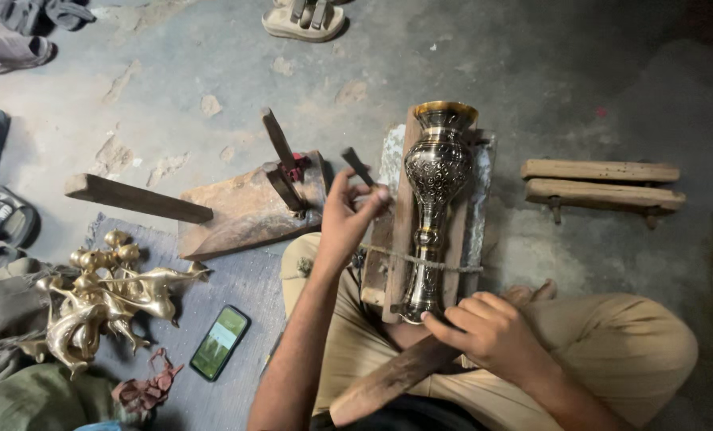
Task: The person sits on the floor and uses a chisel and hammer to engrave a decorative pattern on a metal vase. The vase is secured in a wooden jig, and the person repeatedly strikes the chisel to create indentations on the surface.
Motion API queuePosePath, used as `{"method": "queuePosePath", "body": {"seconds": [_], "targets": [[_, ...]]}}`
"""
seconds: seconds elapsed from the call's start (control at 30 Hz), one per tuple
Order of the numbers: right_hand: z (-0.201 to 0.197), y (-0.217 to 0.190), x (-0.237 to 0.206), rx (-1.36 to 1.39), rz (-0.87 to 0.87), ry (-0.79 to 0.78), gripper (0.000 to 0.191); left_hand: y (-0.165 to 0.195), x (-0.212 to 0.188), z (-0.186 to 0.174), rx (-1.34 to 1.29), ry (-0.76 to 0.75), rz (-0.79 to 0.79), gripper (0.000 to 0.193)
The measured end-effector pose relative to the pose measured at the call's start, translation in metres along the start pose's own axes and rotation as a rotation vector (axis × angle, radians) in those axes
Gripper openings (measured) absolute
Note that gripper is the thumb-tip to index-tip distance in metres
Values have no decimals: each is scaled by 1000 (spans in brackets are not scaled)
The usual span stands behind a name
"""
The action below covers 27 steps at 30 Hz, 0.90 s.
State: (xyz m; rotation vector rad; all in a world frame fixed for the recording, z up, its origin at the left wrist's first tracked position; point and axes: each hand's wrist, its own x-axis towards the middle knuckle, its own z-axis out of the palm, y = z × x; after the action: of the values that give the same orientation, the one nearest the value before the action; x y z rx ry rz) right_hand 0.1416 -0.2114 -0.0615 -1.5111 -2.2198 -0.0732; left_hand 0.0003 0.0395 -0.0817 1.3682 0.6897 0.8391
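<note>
1. Sitting cross-legged on the grey concrete floor (532,72), a person in tan trousers (612,335) works over a tall metal vase with a gold rim and carved silver-and-dark patterns (434,199).
2. This vase lies on its side in the middle, with its mouth pointing far away and its foot near the person's lap.
3. It rests on a wooden plank cradle (394,239), and a thin string (420,261) goes across the vase and the planks.
4. On the left side, the left hand (344,219) is lifted up just beside the vase, and its fingers pinch a small dark metal chisel (358,166) that points up and away.
5. On the right side, the right hand (492,331) is near the foot of the vase, and its fingers are curled around a long brown wooden stick (388,383) that runs down to the near left.
6. To the left of the cradle sits a brown wooden block with dark metal tools stuck in it (248,207).
7. Near the left edge there is a pile of shiny gold animal figures (101,295), and a black phone with a lit green screen (221,342) lies just beside them.
8. Far to the right, two wooden bars (600,183) lie side by side on the floor.
9. Some sandals (304,20) sit at the far edge.
</note>
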Motion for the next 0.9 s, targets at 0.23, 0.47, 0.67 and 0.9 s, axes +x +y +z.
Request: {"method": "queuePosePath", "body": {"seconds": [0.23, 0.47, 0.67, 0.9], "targets": [[-21, -21, 22, -227, -79, -132, 34, 31, 12, 30, 94, -261, 236, 52], [-16, 38, -29, 354, 1192, 46, 45, 58, 47, 51, 435, -479, 465, 49], [-22, 88, -39, 122, 1196, -58, 69, 66, 62, 59, 554, -666, 627, 45], [-58, 104, -51, -118, 1055, 130, 50, 70, 69, 65, 643, -711, 592, 49]]}}
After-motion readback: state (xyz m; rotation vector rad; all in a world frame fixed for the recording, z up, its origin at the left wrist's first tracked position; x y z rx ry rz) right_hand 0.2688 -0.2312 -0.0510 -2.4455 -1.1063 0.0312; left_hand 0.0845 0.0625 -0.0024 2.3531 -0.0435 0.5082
